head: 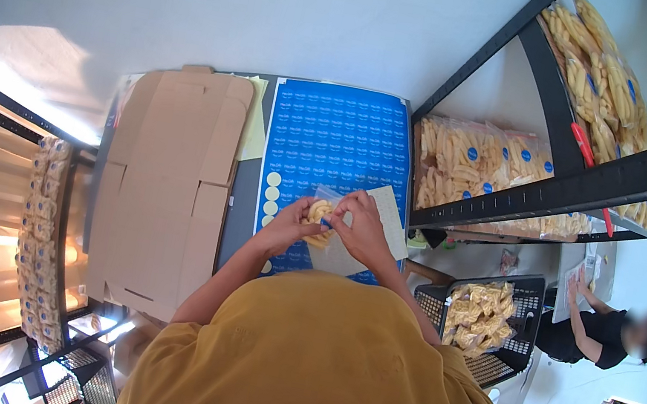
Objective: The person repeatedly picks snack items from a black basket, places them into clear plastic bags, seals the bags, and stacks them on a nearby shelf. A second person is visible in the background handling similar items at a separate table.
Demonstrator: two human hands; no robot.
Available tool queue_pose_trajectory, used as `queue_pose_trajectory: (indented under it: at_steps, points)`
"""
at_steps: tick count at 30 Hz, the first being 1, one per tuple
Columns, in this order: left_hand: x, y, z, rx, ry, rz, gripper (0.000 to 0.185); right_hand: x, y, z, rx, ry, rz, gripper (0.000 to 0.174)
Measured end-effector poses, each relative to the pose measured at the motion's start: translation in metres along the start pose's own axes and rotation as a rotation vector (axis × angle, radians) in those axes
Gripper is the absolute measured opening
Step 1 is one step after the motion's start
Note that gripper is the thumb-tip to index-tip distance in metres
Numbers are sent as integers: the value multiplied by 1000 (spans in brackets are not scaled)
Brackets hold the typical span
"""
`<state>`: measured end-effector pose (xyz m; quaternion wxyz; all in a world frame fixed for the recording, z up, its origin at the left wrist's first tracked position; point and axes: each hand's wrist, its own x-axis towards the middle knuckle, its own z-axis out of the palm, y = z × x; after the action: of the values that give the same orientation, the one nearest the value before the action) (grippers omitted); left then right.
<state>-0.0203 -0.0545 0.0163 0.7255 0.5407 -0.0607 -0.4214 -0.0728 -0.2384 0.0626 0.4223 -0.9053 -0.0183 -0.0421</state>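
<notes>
A small clear plastic bag point(320, 209) of pale yellow twisted pieces is held just in front of my chest. My left hand point(285, 226) grips it from the left side. The fingertips of my right hand point(363, 228) pinch a round blue sticker point(326, 221) against the bag's front; whether it is stuck down there, I cannot tell. Under both hands lies a blue sheet of printed round stickers point(342, 134). Its lower left column shows several pale bare circles point(272, 193). A cream paper sheet point(391, 217) rests at an angle beneath my right hand.
A flattened cardboard box point(167, 187) covers the table's left side. Black shelving point(494, 193) with bagged goods point(474, 157) stands close on the right. Below it is a black crate point(527, 316) of small bags point(479, 314). Another person point(592, 334) works farther right. More racks point(46, 244) stand left.
</notes>
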Motion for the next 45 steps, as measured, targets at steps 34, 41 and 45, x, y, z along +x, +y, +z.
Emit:
queue_pose_trajectory:
  at_steps: [34,41,45]
  points:
    - [4,-12,19,16,211,284,30,-30,39,38,633,-37,419,74]
    - [-3,-14,24,16,142,278,33,-46,41,40,719,13,248,47]
    - [-8,-16,32,69,134,309,36,-59,38,29,659,95,234,49]
